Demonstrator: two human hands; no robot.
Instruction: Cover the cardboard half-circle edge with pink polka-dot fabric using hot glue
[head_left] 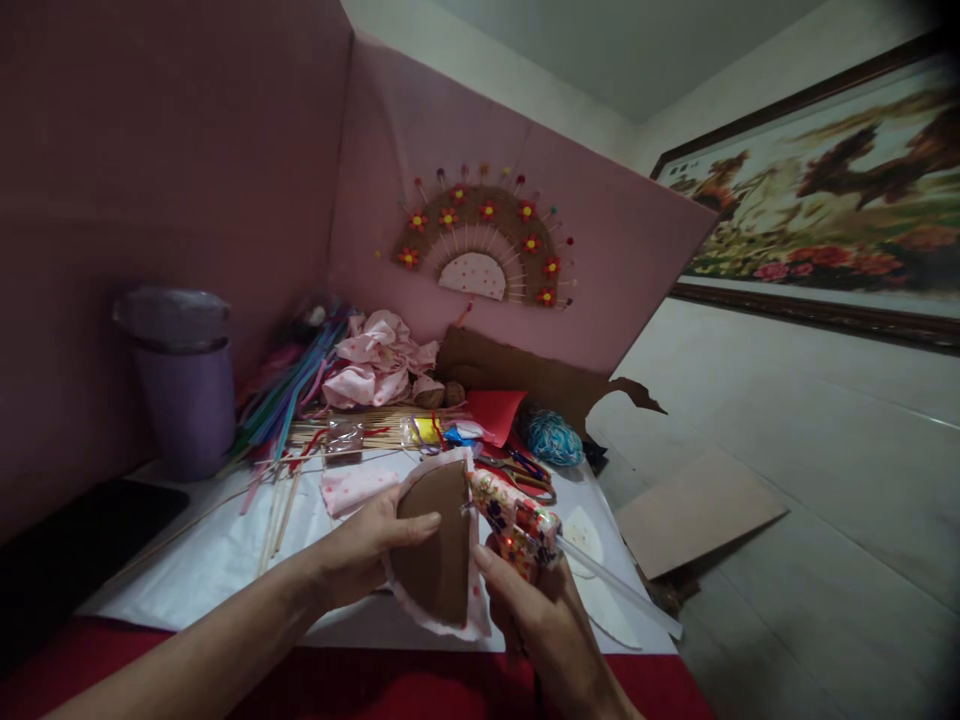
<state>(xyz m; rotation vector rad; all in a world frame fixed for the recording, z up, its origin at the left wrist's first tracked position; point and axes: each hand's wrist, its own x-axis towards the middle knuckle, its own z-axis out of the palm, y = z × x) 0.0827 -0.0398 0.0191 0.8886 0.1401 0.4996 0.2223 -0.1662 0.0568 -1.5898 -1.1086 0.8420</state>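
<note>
Your left hand (366, 543), in the head view, gripped a cardboard half-circle (442, 578) edged with pink cloth (480, 618), brown face upward, above the white sheet (360, 630). Your right hand (541, 605) was closed round a glue gun (517, 510), its nozzle (472, 482) at the straight edge; contact could not be confirmed. The step appeared to be gluing that border. The next move seemed to call for steady travel along the edge, left hand kept clear of the hot end.

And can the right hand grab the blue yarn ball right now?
Probably not: the right hand is holding the glue gun, though nothing seems to cover the blue yarn ball beyond it.
</note>
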